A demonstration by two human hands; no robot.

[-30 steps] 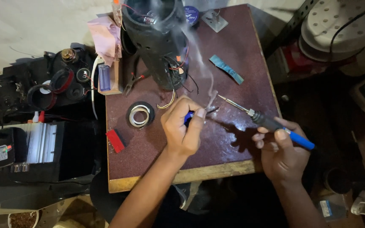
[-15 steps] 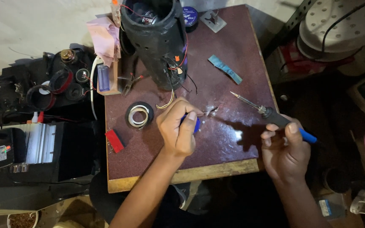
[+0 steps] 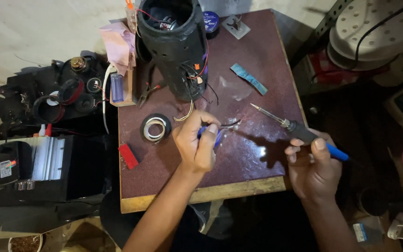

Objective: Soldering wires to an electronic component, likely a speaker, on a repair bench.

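the left hand point(image 3: 196, 142) is curled tight around a small blue-handled tool point(image 3: 212, 134), pinching it between thumb and fingers over the middle of the dark red table point(image 3: 257, 60). the tool's metal tip points right, toward a small shiny bit on the table top; what it grips there is too small to tell. thin wires point(image 3: 185, 114) run from just beside this hand up to the open end of a big black speaker shell point(image 3: 173, 46) lying on the table. a roll of black tape point(image 3: 155, 127) sits just left of the hand, with a small red piece point(image 3: 128, 156) further left near the table edge.

the right hand point(image 3: 314, 165) is closed around the blue handle of a soldering iron point(image 3: 299, 133), off the right edge of the table. its metal tip points up-left, apart from the other tool. a strip of blue tape point(image 3: 248, 78) lies above it.
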